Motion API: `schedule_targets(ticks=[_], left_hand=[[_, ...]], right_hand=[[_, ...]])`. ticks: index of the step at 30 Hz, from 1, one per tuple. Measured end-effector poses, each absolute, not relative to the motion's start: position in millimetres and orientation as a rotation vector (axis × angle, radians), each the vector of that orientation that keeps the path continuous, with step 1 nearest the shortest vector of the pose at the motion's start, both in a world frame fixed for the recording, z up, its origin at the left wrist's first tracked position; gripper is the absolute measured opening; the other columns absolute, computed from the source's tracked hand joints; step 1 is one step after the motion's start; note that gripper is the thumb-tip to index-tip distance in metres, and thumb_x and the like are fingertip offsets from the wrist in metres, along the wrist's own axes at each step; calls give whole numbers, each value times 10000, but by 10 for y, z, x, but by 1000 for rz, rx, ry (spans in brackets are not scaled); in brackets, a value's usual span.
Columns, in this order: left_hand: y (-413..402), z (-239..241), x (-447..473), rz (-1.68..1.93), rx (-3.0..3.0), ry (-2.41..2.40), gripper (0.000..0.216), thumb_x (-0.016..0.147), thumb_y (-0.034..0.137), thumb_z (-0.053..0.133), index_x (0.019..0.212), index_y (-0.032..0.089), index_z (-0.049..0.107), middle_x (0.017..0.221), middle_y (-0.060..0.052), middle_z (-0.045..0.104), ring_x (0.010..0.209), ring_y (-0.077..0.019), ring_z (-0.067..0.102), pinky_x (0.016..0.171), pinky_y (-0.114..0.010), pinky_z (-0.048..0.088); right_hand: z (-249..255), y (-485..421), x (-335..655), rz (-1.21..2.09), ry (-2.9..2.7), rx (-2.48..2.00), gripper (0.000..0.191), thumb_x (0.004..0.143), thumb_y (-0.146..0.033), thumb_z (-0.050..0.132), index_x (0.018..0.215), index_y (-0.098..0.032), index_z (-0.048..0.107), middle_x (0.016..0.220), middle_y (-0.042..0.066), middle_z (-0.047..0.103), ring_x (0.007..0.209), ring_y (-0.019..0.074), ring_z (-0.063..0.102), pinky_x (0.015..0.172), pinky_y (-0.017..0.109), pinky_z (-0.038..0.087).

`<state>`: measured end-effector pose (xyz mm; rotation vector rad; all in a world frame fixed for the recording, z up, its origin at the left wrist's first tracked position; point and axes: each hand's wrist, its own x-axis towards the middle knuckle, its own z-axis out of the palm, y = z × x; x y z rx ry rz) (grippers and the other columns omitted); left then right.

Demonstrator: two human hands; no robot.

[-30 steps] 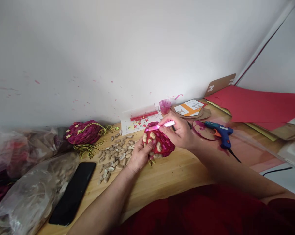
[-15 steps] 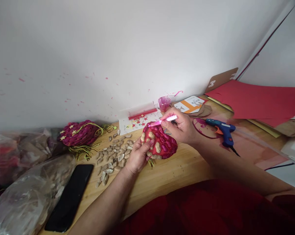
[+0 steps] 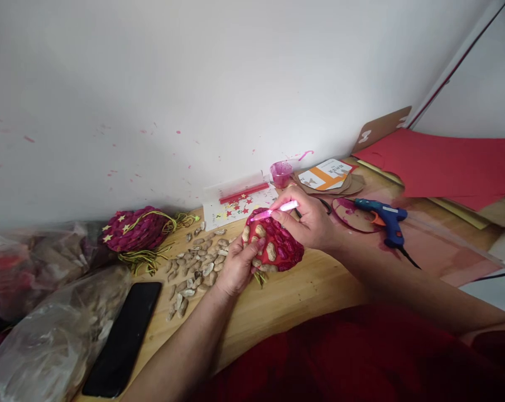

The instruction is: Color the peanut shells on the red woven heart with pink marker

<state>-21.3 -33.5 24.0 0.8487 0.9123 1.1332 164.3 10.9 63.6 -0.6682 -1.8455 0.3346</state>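
My left hand (image 3: 239, 263) grips the near left edge of a red craft piece (image 3: 282, 255), thumb on top. Peanut shells cover its face: bare tan ones (image 3: 271, 251) on the left, glossy magenta-painted ones (image 3: 289, 245) on the top and right. In my right hand (image 3: 308, 219) is a white-handled paintbrush (image 3: 286, 206), held like a pen. Its pink-stained tip meets the upper left edge of the piece. Yellow-green strands (image 3: 260, 278) hang below the piece. Loose peanut shells (image 3: 197, 262) lie on the wooden table (image 3: 273, 318) beside my left hand.
A plastic cup with pink paint (image 3: 280, 174) stands by the wall. A blue glue gun (image 3: 384, 219) lies right, near red paper (image 3: 448, 164). At left are a finished-looking magenta piece (image 3: 139, 230), a black phone (image 3: 122, 340) and plastic bags (image 3: 47, 340). Star stickers (image 3: 237, 207) lie behind.
The brush tip has shifted slightly left and down along the edge of the piece, my right hand moving with it. My left hand keeps its grip. The view has tilted a little.
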Motion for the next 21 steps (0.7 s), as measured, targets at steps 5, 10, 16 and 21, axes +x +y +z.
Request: schedule_targets(ticks=[5,10,16,21], left_hand=[[-330,228,-213,1126,849,917,502,622,471,944,750,190,548,480,101,500,335,-27,291,330,-159,248],[-330,237,-210,1135,826,915,520,601,476,952,738,193,538,473,103,500,322,-24,295,319,-153,235],[-326,255,-244,1115,776,944,533,587,475,946,693,194,505,451,101,494,288,-18,279,285,-150,184],[-318,245,-261,1096,742,939,521,593,445,939,702,196,495,468,106,497,288,-14,287,279,-143,178]], right_hand=[[601,115,1624,339,-1832,-664,53,975,-221,649,941,-223,608,885,35,685,852,200,646,797,348,501],[624,107,1630,361,-1829,-674,47,977,-207,638,943,-219,606,877,31,680,829,191,641,794,345,496],[627,142,1659,310,-1891,-651,37,972,-200,648,950,-218,624,870,36,683,848,202,637,787,352,493],[598,161,1664,303,-1868,-684,40,976,-194,647,955,-218,622,881,33,683,838,195,636,784,351,487]])
